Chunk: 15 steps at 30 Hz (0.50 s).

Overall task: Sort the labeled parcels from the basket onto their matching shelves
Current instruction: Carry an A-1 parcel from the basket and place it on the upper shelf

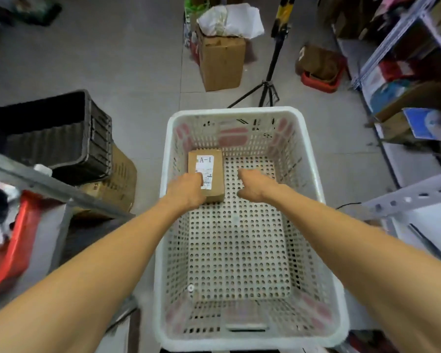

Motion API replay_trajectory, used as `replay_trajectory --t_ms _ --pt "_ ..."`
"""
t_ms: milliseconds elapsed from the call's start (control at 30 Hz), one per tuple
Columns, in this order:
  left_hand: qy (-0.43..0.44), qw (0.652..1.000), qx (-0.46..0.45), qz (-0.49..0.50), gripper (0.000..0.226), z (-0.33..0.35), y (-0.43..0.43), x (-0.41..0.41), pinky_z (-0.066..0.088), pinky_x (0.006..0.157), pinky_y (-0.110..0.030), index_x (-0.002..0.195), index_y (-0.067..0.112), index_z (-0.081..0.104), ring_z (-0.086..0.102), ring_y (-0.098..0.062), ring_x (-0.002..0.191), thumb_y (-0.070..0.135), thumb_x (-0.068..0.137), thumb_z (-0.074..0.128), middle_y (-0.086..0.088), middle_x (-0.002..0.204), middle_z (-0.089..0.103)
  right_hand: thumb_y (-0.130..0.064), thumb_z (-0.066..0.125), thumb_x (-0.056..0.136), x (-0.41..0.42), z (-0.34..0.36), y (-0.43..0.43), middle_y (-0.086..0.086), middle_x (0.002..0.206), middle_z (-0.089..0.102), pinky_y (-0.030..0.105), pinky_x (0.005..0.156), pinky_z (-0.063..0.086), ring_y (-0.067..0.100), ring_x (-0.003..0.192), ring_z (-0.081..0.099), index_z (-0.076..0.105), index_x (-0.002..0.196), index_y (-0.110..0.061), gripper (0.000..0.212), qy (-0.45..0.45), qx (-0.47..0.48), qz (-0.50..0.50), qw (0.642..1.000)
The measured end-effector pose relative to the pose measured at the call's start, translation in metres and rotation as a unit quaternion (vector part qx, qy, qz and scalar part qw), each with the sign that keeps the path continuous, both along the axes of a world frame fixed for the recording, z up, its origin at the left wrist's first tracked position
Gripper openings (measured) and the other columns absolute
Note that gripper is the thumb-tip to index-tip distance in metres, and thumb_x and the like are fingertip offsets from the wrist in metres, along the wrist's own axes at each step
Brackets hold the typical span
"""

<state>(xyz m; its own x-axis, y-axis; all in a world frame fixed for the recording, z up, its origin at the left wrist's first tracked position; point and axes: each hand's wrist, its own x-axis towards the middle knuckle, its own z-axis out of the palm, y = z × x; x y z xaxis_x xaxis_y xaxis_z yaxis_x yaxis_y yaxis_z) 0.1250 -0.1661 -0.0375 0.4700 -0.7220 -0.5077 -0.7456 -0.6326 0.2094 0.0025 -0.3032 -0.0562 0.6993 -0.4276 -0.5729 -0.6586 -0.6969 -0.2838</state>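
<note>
Fingers (198, 177) of the left hand (186, 191) close round the near end of the parcel (218, 174), with the thumb lying across the lower part of its white label (205, 163), which reads A-1. At the far left a red bin (13, 248) sits under a grey metal rail (49, 186) that slants across the corner. Beyond the rail a black crate (61, 138) rests tilted on stacked cardboard boxes (121, 179). Next comes the white perforated basket (234, 111) standing on the grey floor, with both bare forearms reaching into it. The parcel, a small brown carton, lies flat on the basket floor in the far left part, close to the left wall. Just to its right, apart from it, the right hand (253, 186) hovers over the bare holes of the basket floor, its fingers loosely bent and grasping nothing. Past the basket an open cardboard box (222, 62) stuffed with white wrapping (234, 20) stands on the floor, and a black tripod stand (267, 85) is beside it. Further right lies a red tray (321, 81) holding something brown. Metal shelving (392, 47) packed with goods lines the right edge, and a pale perforated rail (413, 197) juts in lower down.
</note>
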Motion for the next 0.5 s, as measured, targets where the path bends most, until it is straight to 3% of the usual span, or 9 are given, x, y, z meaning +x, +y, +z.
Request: replay_trajectory --t_ms 167,300,367,433,500 --pt "0.023 0.997 -0.023 0.064 0.036 -0.089 -0.011 0.009 0.049 0.079 -0.039 0.119 0.014 0.050 0.057 -0.030 0.099 0.015 0.084 0.058 -0.010 0.111 0.059 -0.026 0.068 0.087 0.037 -0.115 -0.010 0.016 0.129 0.052 0.032 0.078 0.045 0.029 0.109 0.055 0.042 0.131 -0.004 0.055 -0.045 0.078 -0.175 0.980" --pt "0.054 0.985 -0.079 0.141 0.037 -0.152 -0.007 0.004 0.050 0.077 -0.039 0.119 0.016 0.050 0.059 -0.028 0.097 0.017 0.083 0.060 -0.007 0.111 0.060 -0.020 0.069 0.086 0.064 -0.192 -0.005 0.016 0.130 0.053 0.024 0.075 0.042 0.028 0.114 0.055 0.041 0.131 -0.001 0.057 -0.107 0.145 -0.317 0.931" --pt "0.068 0.978 -0.092 0.176 0.034 -0.173 -0.005 0.002 0.048 0.081 -0.038 0.116 0.016 0.052 0.059 -0.028 0.101 0.015 0.083 0.061 -0.006 0.113 0.059 -0.028 0.072 0.083 0.076 -0.219 0.002 0.017 0.135 0.050 0.025 0.088 0.045 0.030 0.122 0.052 0.030 0.139 -0.001 0.075 -0.127 0.177 -0.374 0.901" --pt "0.083 0.969 -0.112 0.206 0.032 -0.187 -0.005 0.004 0.049 0.086 -0.040 0.113 0.017 0.054 0.058 -0.026 0.101 0.014 0.083 0.061 -0.004 0.113 0.059 -0.043 0.073 0.080 0.089 -0.239 0.010 0.020 0.145 0.039 0.036 0.106 0.039 0.034 0.131 0.042 0.011 0.148 -0.001 0.101 -0.112 0.201 -0.393 0.890" --pt "0.089 0.960 -0.118 0.237 0.030 -0.198 -0.005 0.002 0.050 0.084 -0.037 0.113 0.019 0.056 0.059 -0.023 0.098 0.015 0.084 0.062 -0.003 0.110 0.061 -0.047 0.074 0.079 0.096 -0.254 0.018 0.021 0.149 0.033 0.041 0.110 0.035 0.036 0.134 0.037 0.002 0.150 -0.004 0.110 -0.094 0.208 -0.410 0.883"
